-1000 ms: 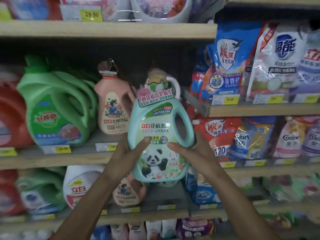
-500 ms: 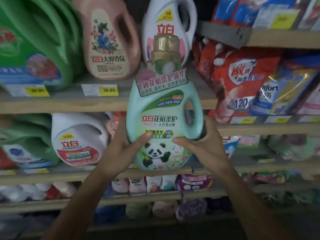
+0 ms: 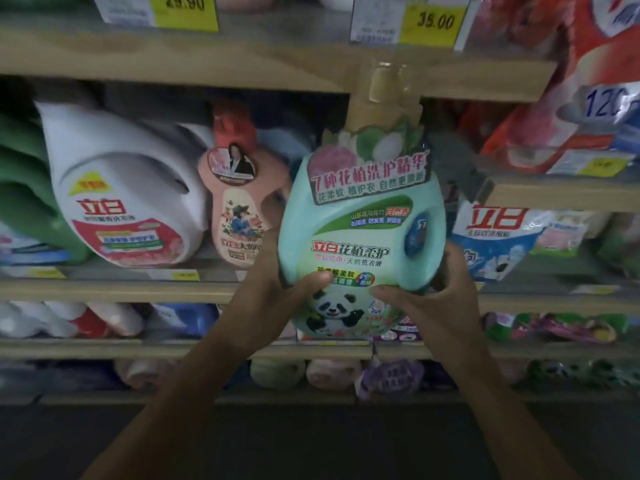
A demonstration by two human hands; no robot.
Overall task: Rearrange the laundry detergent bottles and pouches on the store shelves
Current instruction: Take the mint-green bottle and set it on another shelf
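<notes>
Both hands grip one bottle: my left hand (image 3: 273,299) wraps the lower left side of the teal bottle (image 3: 360,237) with its thumb across the panda label, and my right hand (image 3: 440,299) cups the lower right corner under the handle. I hold the bottle upright in the air in front of the shelves, its gold cap (image 3: 384,95) level with the shelf edge (image 3: 173,60) above.

To place it well, I judge the open spot is just right of the pink bottle (image 3: 242,216), so I should keep the bottle vertical, lower it until the cap clears that shelf edge, then slide the base in with the label facing out. The grip sits low, so a tilt could tip the heavy top.

On that shelf a white bottle (image 3: 128,202) leans beside the pink bottle, with green bottles (image 3: 24,188) further left. Blue and white pouches (image 3: 498,237) stand to the right, and red pouches (image 3: 571,109) sit higher up. All look sealed; I cannot see their contents.
</notes>
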